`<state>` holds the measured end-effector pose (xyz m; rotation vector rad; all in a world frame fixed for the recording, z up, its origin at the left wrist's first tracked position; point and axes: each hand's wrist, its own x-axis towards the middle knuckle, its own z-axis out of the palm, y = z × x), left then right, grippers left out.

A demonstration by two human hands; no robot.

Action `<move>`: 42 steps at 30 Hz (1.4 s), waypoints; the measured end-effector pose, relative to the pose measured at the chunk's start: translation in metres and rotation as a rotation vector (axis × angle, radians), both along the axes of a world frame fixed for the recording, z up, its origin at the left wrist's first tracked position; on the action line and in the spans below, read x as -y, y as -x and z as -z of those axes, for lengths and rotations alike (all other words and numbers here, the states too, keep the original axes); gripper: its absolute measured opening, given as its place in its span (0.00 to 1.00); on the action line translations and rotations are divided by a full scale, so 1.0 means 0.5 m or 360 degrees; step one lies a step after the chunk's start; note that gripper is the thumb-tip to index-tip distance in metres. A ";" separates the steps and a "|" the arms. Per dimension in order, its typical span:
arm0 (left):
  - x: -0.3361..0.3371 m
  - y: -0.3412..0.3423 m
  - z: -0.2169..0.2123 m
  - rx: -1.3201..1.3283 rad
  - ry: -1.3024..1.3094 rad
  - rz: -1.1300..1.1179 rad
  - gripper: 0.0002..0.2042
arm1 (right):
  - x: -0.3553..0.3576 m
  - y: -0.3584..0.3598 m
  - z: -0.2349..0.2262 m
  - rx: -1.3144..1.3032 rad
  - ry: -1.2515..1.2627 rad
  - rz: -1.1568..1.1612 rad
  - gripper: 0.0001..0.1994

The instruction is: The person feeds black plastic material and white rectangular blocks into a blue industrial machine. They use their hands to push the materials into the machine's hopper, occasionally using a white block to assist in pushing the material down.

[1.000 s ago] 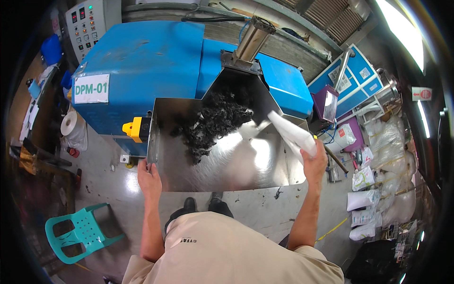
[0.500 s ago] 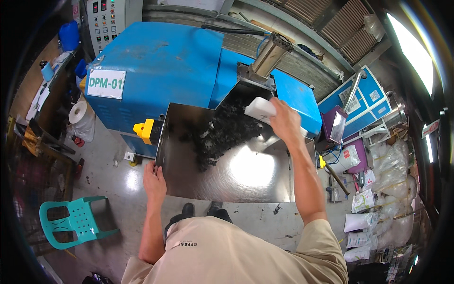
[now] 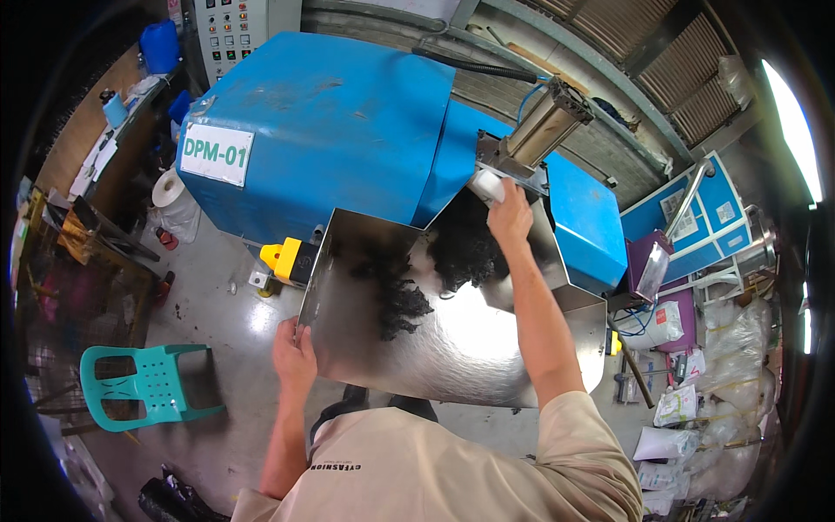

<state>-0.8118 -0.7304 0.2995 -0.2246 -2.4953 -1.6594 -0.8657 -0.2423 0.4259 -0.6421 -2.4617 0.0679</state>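
A shiny metal hopper tray (image 3: 391,374) opens in front of me, its far end narrowing toward the blue machine (image 3: 348,113). My left hand (image 3: 296,350) is closed on the tray's left rim near its front corner. With my right hand (image 3: 511,217) I grip a white, smooth, block-like piece (image 3: 486,185) at the far narrow end; its exact kind is unclear. Just below that hand, a heap of black shredded material (image 3: 465,252) fills the narrow part. A smaller black clump (image 3: 402,313) lies apart on the tray's left side.
A metal cylinder (image 3: 548,122) stands over the narrow end. Yellow switch boxes sit at the tray's left (image 3: 287,261) and right sides. A teal plastic chair (image 3: 152,391) is at left. Plastic bags (image 3: 665,444) are stacked at right, and a control panel (image 3: 235,35) stands behind.
My right hand has pushed the white piece away toward the far narrow end. Much of the black material has shifted there, leaving a separate clump at left. My left hand stays on the rim.
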 end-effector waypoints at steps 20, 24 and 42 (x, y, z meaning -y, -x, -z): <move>-0.006 -0.006 -0.017 0.0103 -0.0102 0.0035 0.11 | 0.108 -0.190 -0.166 0.0396 0.0012 -0.0102 0.24; 0.001 -0.008 -0.009 0.0057 -0.0054 -0.0001 0.11 | 0.075 -0.147 -0.162 0.0183 0.0023 -0.0136 0.20; -0.006 -0.014 -0.033 0.0034 -0.0038 -0.0024 0.09 | 0.125 -0.193 -0.350 0.0392 0.0148 -0.0075 0.25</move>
